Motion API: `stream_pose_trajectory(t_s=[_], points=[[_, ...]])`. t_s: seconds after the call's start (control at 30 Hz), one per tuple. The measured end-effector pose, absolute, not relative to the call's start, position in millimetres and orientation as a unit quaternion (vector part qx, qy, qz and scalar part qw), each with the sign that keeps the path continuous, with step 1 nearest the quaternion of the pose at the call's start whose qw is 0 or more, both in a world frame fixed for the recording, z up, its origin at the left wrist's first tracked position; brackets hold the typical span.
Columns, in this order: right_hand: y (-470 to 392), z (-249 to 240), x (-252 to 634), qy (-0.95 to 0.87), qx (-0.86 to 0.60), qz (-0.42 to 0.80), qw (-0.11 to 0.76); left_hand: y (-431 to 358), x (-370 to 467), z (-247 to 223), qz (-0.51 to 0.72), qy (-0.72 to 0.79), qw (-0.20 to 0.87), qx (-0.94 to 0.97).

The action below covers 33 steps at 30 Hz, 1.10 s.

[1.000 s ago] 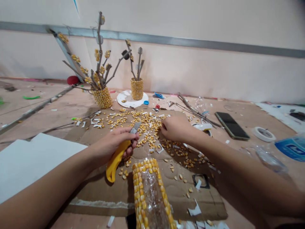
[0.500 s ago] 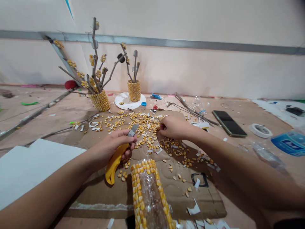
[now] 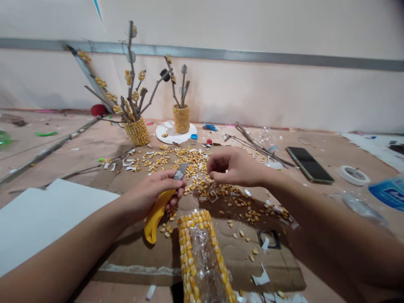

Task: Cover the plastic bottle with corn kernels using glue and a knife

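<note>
My left hand (image 3: 168, 187) is wrapped round a yellow-handled knife (image 3: 155, 221), its short grey blade pointing up and to the right. Loose corn kernels (image 3: 192, 162) lie scattered over the brown cardboard (image 3: 142, 263). Above the right part of the kernels is my right hand (image 3: 232, 166), with thumb and fingers curled together; anything between the fingertips is too small to make out. Close to me, between my arms, a clear cylinder (image 3: 205, 259) has kernels covering its sides and rim, with a bare shiny strip along its upper face.
Two kernel-covered pots (image 3: 137, 131) (image 3: 181, 119) hold twigs at the back, the smaller on a white plate (image 3: 160, 134). To the right are loose sticks (image 3: 252, 141), a phone (image 3: 309, 164) and a white tape roll (image 3: 354, 174). White paper (image 3: 53, 219) lies left.
My right hand has risen off the kernels and moved slightly right. My left hand keeps the knife. The whole view has shifted a little, so things appear further right.
</note>
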State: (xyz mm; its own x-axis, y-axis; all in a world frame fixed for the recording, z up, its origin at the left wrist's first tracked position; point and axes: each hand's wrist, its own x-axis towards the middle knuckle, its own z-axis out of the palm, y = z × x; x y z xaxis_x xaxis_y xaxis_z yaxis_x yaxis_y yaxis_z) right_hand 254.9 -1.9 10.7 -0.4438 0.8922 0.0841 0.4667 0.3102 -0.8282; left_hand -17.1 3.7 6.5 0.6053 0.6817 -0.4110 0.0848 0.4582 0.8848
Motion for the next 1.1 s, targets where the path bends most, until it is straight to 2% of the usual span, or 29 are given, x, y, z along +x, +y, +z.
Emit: stream_pose_trajectory(t_s=[0.13, 0.23, 0.53, 0.83, 1.1], points=[[-3.5, -10.6, 237.1, -0.691, -0.385, 0.515, 0.331, 1.9, -16.7, 7.4, 0.198, 0.394, 0.748, 0.496], [-2.9, -23.6, 227.7, -0.633, -0.392, 0.549, 0.381, 1.1, -15.8, 6.6, 0.197, 0.398, 0.744, 0.5], [-21.1, -22.2, 207.5, -0.619, -0.417, 0.499, 0.44, -4.7, -17.8, 0.9, 0.182, 0.381, 0.748, 0.513], [-29.8, -21.2, 198.4, -0.581, -0.402, 0.526, 0.474, -5.2, -14.5, -0.3, 0.195, 0.362, 0.759, 0.505], [-37.3, -31.1, 191.3, -0.649, -0.423, 0.345, 0.53, -6.2, -15.7, -3.7, 0.19, 0.371, 0.777, 0.472]])
